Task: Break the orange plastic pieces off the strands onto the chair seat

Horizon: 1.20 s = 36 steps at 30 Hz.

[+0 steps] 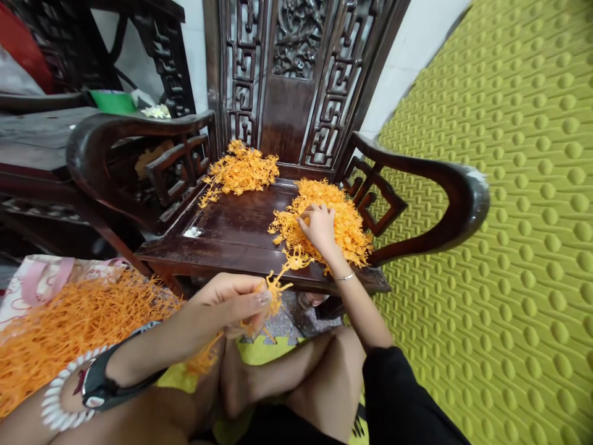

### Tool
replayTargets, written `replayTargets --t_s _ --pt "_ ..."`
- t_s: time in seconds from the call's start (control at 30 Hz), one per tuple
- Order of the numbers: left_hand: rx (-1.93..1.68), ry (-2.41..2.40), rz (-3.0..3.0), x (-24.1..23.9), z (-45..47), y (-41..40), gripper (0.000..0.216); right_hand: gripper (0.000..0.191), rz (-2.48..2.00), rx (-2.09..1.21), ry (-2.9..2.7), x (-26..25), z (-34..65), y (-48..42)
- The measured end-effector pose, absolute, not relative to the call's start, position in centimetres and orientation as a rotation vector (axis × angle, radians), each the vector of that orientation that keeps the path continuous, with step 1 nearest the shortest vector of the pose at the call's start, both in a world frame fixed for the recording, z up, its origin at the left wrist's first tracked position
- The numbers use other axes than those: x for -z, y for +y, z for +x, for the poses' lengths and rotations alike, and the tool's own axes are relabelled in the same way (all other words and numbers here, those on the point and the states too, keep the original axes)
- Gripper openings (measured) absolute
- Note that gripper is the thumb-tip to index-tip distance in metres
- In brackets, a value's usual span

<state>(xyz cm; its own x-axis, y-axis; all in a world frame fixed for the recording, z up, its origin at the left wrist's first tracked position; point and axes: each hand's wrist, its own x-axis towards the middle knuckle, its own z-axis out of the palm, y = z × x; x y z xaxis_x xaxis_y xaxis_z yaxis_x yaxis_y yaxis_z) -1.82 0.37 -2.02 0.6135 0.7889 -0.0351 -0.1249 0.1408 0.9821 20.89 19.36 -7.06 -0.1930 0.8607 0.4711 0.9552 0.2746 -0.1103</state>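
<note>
My left hand [241, 303] pinches an orange plastic spider-like piece [277, 287] between thumb and fingers. A second such piece with thin legs [296, 259] hangs on at its upper end, and more orange strands dangle below the hand. Over on the chair seat [222, 228], my right hand [319, 227] rests on the larger heap of orange pieces [347, 225]. Its fingers are curved and a little apart, with orange showing between them. A smaller heap of the same pieces [243, 170] lies at the back left of the seat.
Carved wooden armrests, left [139, 123] and right [430, 173], flank the seat. At lower left, a printed bag [50, 278] is filled with tangled orange strands [92, 327]. A green container [112, 101] stands on the side table. Yellow-green bumpy matting [509, 247] covers the right side.
</note>
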Motion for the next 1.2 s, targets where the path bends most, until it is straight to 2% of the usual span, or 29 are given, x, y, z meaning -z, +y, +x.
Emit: replayTargets --t_s 0.3,0.57,0.63,0.77,0.83,1.0,1.2 --pt "-0.736 0.709 1.341 1.6 -2.1 0.1 0.039 0.037 -1.581 0.275 -2.115 7.2 19.8 19.3" --pt "-0.729 0.717 1.456 1.6 -2.5 0.1 0.038 0.027 -1.39 0.11 -2.094 5.8 19.4 16.7" --pt "-0.758 0.693 1.496 1.4 -2.4 0.1 0.037 0.029 -1.186 -0.078 -2.029 4.7 18.7 14.1" --pt "-0.791 0.665 1.552 1.0 -2.2 0.0 0.036 0.057 -0.619 -0.685 -1.821 4.1 17.3 8.6" --pt "-0.769 0.668 1.557 1.0 -2.1 0.0 0.035 0.064 -0.473 -0.809 -1.81 4.4 16.8 6.6" --pt "-0.581 0.669 1.542 1.4 -2.1 0.1 0.036 0.03 -0.592 -0.896 -1.738 4.3 16.7 4.3" --pt "-0.584 0.725 1.503 2.1 -1.8 -0.1 0.037 0.03 -0.468 -0.945 -1.442 3.9 16.1 2.1"
